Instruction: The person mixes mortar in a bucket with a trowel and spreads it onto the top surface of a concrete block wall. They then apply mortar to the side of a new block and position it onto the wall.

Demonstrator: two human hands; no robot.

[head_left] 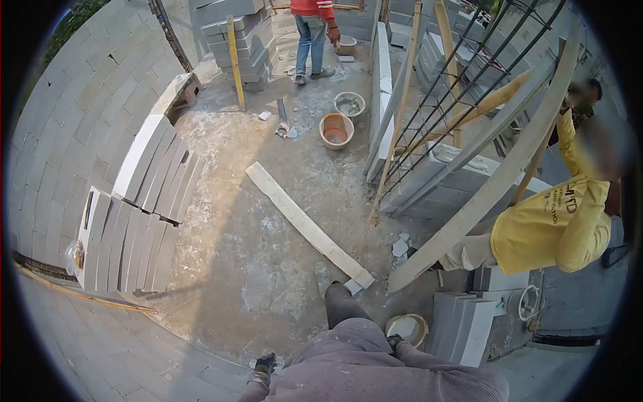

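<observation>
My left hand (266,364), in a dark glove, hangs at my side at the bottom of the head view. Its fingers are loosely bent, with nothing seen in them. My right hand (394,341), gloved too, overlaps the near left rim of a pale bucket (422,328) with whitish contents. The fingers are largely hidden by my sleeve and body, so I cannot tell whether they grip the bucket. A long pale board (308,224) lies on the floor ahead, its near end close to my shoe (323,275).
Grey block stacks (137,201) stand left and blocks (462,321) right. Two buckets (336,131) (349,104) sit ahead. A rebar cage (455,87) and a curved plank (495,174) rise at right. A person in yellow (552,224) is right; another in red (311,8) is ahead.
</observation>
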